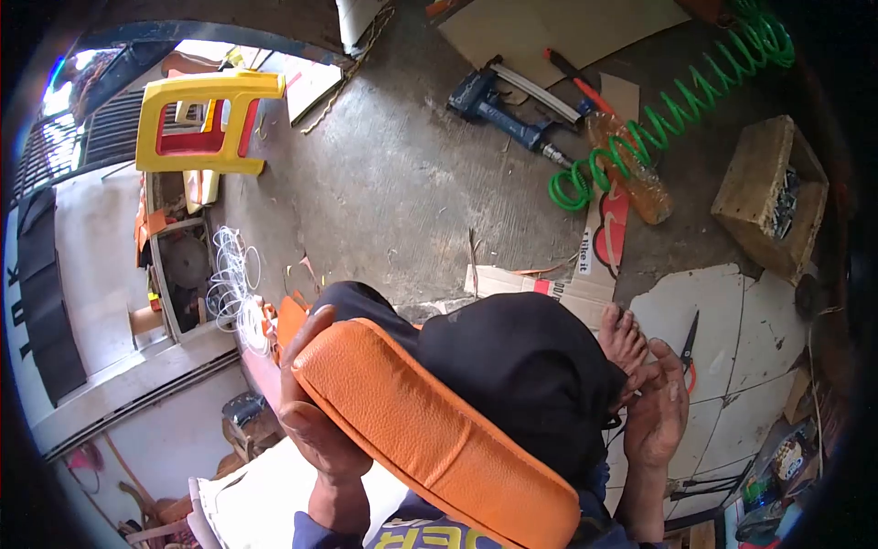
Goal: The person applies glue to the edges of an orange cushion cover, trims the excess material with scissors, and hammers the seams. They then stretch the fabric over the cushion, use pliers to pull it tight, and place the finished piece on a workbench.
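Here, low in the frame's centre, your left hand [315, 416] clasps the edge of the orange padded cushion [430, 430] resting on your knee while your right hand [657, 412], seemingly loosely curled and empty, hovers beside the black fabric [526, 366], so you appear mid-fitting, and next comes a firm, even pull.

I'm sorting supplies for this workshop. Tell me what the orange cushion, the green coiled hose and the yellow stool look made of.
The orange cushion looks like faux or real leather: pebbled grain, soft sheen, a stitched seam; the left hand grips its edge. The green coiled hose appears to be glossy, springy plastic. The yellow stool seems to be moulded plastic, smooth and uniform in colour.
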Demonstrator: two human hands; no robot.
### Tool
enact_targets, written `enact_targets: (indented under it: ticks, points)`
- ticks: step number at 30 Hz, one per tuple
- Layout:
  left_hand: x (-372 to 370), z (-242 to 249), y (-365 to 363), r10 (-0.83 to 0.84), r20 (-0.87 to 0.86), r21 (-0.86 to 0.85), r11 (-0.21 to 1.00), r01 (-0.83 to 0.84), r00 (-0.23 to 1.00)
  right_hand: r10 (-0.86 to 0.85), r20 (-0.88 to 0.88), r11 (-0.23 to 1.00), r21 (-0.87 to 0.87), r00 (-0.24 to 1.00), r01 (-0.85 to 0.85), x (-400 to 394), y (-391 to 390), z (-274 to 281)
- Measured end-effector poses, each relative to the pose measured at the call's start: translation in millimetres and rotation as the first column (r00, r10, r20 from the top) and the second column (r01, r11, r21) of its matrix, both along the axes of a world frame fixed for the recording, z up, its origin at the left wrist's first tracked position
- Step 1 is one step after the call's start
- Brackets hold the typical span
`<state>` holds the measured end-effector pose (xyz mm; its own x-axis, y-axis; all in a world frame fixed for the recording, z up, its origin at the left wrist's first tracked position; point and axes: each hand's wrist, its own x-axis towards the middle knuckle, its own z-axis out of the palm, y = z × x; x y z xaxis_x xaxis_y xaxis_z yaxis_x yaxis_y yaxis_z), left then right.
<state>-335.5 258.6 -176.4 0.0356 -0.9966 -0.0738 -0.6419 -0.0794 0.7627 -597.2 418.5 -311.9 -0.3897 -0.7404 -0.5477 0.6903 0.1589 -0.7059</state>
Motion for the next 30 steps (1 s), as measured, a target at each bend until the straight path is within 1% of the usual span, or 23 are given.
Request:
enact_targets:
  ticks: [3,6,8,9,10,11,12,14,16,18,20,21,23,26,27,29,30]
  points:
    - [-5,-5,1,0.052,-0.107,-0.021,0.998,-0.054,0.993,0.01,-0.027,0.999,0.039,1.0,-0.009,-8,3,2]
    - [2,-6,1,0.023,-0.07,-0.045,0.999,-0.027,0.997,-0.027,-0.083,1.0,0.008,0.996,0.028,-7,4,4]
    - [1,-5,0,-0.009,-0.109,-0.04,0.999,0.005,0.994,-0.071,-0.101,0.995,0.056,0.992,0.077,-7,13,3]
    - [0,-4,-2,-0.022,-0.055,-0.042,0.999,0.019,0.998,-0.083,-0.112,0.995,0.049,0.99,0.089,-6,13,6]
    - [-1,-5,-4,-0.033,-0.005,-0.051,0.998,0.033,0.999,-0.06,-0.078,0.998,0.028,0.995,0.063,-5,11,10]
    - [-6,-4,-6,-0.043,-0.019,-0.06,0.997,0.042,0.999,-0.035,-0.044,0.999,0.008,0.998,0.035,-5,11,12]
    - [-11,-2,-7,-0.048,-0.004,-0.063,0.997,0.048,0.999,-0.044,-0.054,0.999,-0.004,0.998,0.044,-5,10,14]
    - [-15,3,-9,-0.053,0.009,-0.076,0.996,0.054,0.999,0.023,-0.062,1.0,0.019,0.998,-0.022,-3,10,15]
    - [-15,3,-8,-0.077,0.038,-0.108,0.991,0.08,0.996,0.018,-0.07,1.0,0.004,0.997,-0.018,-1,8,15]
    - [-13,3,-3,-0.059,0.04,-0.108,0.992,0.063,0.997,0.065,-0.084,0.997,-0.025,0.994,-0.067,2,12,17]
    - [-15,5,-4,-0.059,0.095,-0.145,0.987,0.072,0.994,0.082,-0.082,0.996,-0.024,0.993,-0.085,6,13,20]
    - [-11,5,0,-0.052,0.095,-0.136,0.989,0.065,0.994,0.102,-0.081,0.995,-0.003,0.992,-0.102,7,19,24]
    - [-5,-1,3,-0.016,0.011,-0.152,0.988,0.017,1.0,0.119,-0.117,0.993,0.002,0.986,-0.12,7,24,24]
    - [1,-2,7,-0.014,0.033,-0.174,0.984,0.02,0.999,0.131,-0.12,0.991,0.018,0.984,-0.13,9,31,23]
    - [-2,1,8,-0.02,-0.004,-0.148,0.989,0.019,1.0,0.148,-0.104,0.989,0.013,0.984,-0.147,10,33,22]
    - [-3,4,7,-0.046,-0.016,-0.146,0.988,0.043,0.999,0.168,-0.087,0.986,0.001,0.982,-0.168,10,35,22]
    - [-2,6,8,-0.068,-0.026,-0.129,0.99,0.064,0.997,0.243,-0.048,0.968,-0.048,0.969,-0.245,11,37,23]
